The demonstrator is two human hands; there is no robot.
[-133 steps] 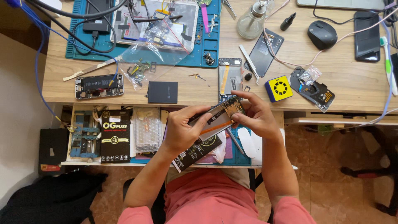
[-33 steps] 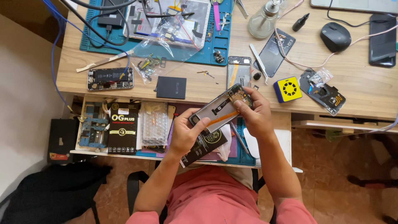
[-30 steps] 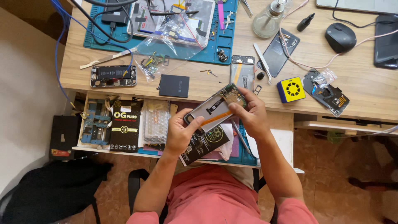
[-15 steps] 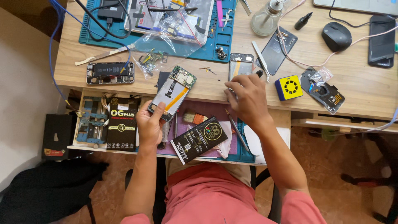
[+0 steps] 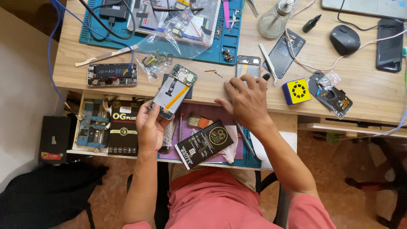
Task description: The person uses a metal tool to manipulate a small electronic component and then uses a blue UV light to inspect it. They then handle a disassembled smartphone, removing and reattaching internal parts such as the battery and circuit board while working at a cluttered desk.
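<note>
desk (image 5: 373, 101): wooden, cluttered with phone parts and tools; drawer pulled out below the front edge.
blue mat (image 5: 220, 46): at the far side, bearing a board, clear plastic bag and cables.
drawer (image 5: 85, 150): holds a blue jig, a black box at left, a second black box (image 5: 204, 143) lying tilted in the middle, and a brush.
open phone (image 5: 174, 91): back off, board and orange flex showing; held tilted above the desk edge, over the drawer's left half.
second phone (image 5: 112, 74): opened, battery showing, flat on the desk at left, untouched.
small frame (image 5: 247, 67): flat on the desk just beyond the right fingertips.
yellow cube (image 5: 296, 91): right of the right hand, near, apart.
tweezers (image 5: 268, 63): lying by the frame, untouched.
left hand (image 5: 150, 127): wrapped round the open phone's lower end, fingers closed on its edges, firm hold.
right hand (image 5: 246, 99): palm down, fingers spread on the desk, tips at the frame's near edge; holds nothing; cannot tell if a tiny part sits under the fingers.
progress: open phone is stripped of its back, innards exposed; no cover fitted, so disassembly looks done and repair or refit looks still ahead, by my judgement. Right hand seems to be at the parts on the desk.
</note>
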